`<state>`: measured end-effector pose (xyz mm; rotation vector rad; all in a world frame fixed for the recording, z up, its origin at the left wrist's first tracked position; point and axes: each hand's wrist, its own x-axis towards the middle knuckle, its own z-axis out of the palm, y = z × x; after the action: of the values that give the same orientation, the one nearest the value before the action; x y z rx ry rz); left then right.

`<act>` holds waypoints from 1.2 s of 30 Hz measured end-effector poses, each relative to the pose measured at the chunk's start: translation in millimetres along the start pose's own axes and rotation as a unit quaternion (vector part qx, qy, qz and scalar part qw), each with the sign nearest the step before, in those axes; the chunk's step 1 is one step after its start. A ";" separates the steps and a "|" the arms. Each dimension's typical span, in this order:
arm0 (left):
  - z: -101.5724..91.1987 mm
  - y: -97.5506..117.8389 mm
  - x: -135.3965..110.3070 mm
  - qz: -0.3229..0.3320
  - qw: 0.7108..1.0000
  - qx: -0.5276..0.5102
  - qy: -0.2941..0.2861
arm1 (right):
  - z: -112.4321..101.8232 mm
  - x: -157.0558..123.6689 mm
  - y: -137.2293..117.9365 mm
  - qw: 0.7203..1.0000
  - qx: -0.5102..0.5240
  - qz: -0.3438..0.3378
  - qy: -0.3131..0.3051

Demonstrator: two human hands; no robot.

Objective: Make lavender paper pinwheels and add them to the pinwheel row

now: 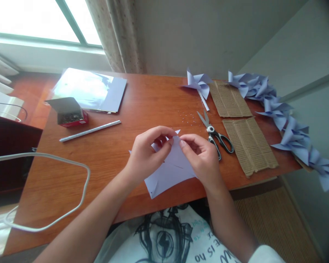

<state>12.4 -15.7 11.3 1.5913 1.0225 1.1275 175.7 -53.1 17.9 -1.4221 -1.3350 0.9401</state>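
Note:
A cut square of pale lilac paper (171,168) lies at the front middle of the wooden table (120,157). My left hand (146,153) pinches one of its points, folded in over the centre. My right hand (201,155) pinches the paper right beside it, fingertips almost touching the left ones. Both hands are closed on the sheet. Black-handled scissors (215,136) lie just right of my right hand.
Two corrugated cardboard pieces (249,146) lie to the right. A finished paper pinwheel (199,84) and a row of several more (285,120) line the right edge. A white stick (90,130), a red box of pins (71,116), a paper stack (90,89) and a white cable (44,190) sit left.

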 end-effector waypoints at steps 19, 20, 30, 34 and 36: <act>-3.0 9.3 5.7 -0.135 0.981 -0.139 -0.017 | -1.0 8.7 -2.4 0.999 0.015 -0.018 -0.046; -3.3 9.6 6.3 -0.137 0.980 -0.142 -0.014 | -0.6 9.3 -2.7 0.998 0.024 -0.016 -0.047; -2.5 8.3 5.2 -0.137 0.983 -0.119 -0.017 | 2.3 10.3 -0.9 0.998 0.041 -0.004 -0.050; -5.2 3.2 5.0 -0.101 0.994 -0.051 0.002 | 2.7 11.3 -3.4 0.998 0.046 -0.008 -0.032; -8.9 -0.5 6.1 -0.060 0.997 0.039 0.023 | 1.9 12.7 -4.6 0.998 0.065 -0.011 -0.009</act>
<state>5.3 -8.0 13.7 1.5501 1.1889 1.0574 174.1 -40.5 22.6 -1.3005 -1.2762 1.0099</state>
